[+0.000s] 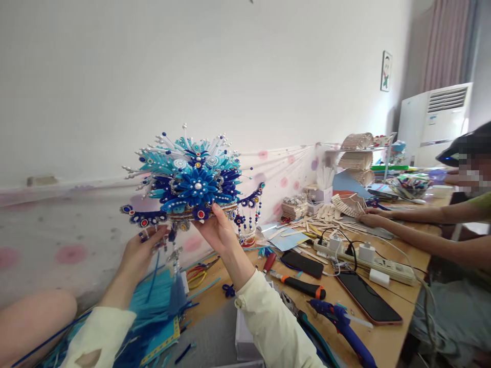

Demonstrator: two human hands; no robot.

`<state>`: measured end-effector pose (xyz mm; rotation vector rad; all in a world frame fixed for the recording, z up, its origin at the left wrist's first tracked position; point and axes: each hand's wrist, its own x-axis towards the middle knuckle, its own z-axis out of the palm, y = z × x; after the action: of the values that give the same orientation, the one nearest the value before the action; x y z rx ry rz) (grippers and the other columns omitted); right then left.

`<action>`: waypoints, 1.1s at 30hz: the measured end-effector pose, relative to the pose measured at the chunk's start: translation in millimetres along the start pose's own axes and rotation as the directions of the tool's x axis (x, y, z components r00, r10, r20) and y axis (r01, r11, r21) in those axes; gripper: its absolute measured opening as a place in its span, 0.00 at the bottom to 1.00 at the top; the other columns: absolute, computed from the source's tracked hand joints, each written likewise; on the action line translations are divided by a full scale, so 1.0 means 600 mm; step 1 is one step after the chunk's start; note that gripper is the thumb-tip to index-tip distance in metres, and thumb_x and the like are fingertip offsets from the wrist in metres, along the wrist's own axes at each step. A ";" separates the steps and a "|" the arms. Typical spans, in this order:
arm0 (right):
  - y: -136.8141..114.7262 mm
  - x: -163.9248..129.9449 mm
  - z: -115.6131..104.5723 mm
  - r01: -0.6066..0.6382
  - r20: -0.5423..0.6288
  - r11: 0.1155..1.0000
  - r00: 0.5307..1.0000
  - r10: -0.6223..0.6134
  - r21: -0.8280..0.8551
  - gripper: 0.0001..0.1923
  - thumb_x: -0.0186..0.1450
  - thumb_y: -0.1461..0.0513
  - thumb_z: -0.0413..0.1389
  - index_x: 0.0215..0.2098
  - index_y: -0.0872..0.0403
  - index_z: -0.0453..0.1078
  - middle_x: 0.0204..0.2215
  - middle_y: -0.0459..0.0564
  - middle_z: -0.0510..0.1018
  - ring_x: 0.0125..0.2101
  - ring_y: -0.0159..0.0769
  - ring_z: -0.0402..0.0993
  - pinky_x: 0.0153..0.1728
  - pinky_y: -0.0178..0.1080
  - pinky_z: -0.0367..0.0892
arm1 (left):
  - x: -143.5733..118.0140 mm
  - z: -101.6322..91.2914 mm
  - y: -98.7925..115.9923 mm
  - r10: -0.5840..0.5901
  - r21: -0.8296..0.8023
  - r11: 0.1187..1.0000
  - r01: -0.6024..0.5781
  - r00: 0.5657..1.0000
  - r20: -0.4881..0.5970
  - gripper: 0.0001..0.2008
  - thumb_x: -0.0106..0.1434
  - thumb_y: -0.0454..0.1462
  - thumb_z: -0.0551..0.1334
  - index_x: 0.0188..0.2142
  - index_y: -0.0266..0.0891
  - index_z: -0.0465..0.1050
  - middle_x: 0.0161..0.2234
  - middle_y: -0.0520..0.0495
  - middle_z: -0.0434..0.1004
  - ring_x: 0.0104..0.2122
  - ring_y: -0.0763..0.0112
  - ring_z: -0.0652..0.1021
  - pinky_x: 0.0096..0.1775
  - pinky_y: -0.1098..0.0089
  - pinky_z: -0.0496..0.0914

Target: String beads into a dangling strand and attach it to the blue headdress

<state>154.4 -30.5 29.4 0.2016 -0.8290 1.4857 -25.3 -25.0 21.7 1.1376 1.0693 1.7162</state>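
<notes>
A blue, turquoise and white flower headdress (197, 184) with beads, pearl-tipped sprays and hanging tassels is held up above the table, in front of the wall. My right hand (218, 230) grips its lower band from the front, thumb up along the rim. Below the left curved wing (148, 217), my left hand (143, 250) is closed around the bead tassels there; its fingertips are partly hidden. The right wing (251, 198) hangs free with its bead strings. Under my left hand lie blue chenille stems (153, 291).
On the table (210, 301) lie pliers (303, 317), a blue glue gun (341, 327), a utility knife (303, 286), two phones (368, 296) and a power strip (372, 263) with cables. At right, another person's hands (370, 219) touch a wooden-stick fan (349, 204).
</notes>
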 end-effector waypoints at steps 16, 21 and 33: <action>0.000 -0.002 -0.014 0.009 -0.016 1.000 1.000 -0.009 0.020 0.03 0.58 0.58 0.63 0.32 0.44 0.75 0.34 0.37 0.84 0.42 0.36 0.77 0.51 0.44 0.69 | -0.038 -0.073 -0.076 -0.165 0.254 0.961 0.113 0.966 0.197 0.09 0.62 0.33 0.66 0.43 0.34 0.73 0.36 0.49 0.79 0.36 0.68 0.79 0.42 0.62 0.74; 0.002 -0.004 -0.012 0.020 -0.019 1.000 1.000 -0.020 -0.014 0.03 0.58 0.56 0.63 0.32 0.43 0.75 0.34 0.37 0.84 0.44 0.37 0.77 0.51 0.45 0.69 | -0.053 -0.091 -0.071 -0.318 0.387 0.902 0.192 0.902 0.293 0.08 0.64 0.34 0.64 0.43 0.34 0.74 0.36 0.48 0.79 0.33 0.70 0.79 0.38 0.64 0.76; -0.010 -0.047 0.023 0.003 -0.093 0.998 0.996 -0.010 -0.068 0.07 0.57 0.55 0.66 0.35 0.43 0.77 0.35 0.39 0.85 0.46 0.39 0.77 0.51 0.47 0.69 | -0.079 -0.133 -0.075 -0.069 0.152 0.987 0.056 0.994 0.083 0.22 0.46 0.46 0.75 0.37 0.37 0.78 0.36 0.42 0.83 0.36 0.63 0.81 0.39 0.66 0.72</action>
<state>158.7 -62.1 24.8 0.0838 -0.8009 1.4478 -80.7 -71.6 -52.1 1.2482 1.1824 1.5434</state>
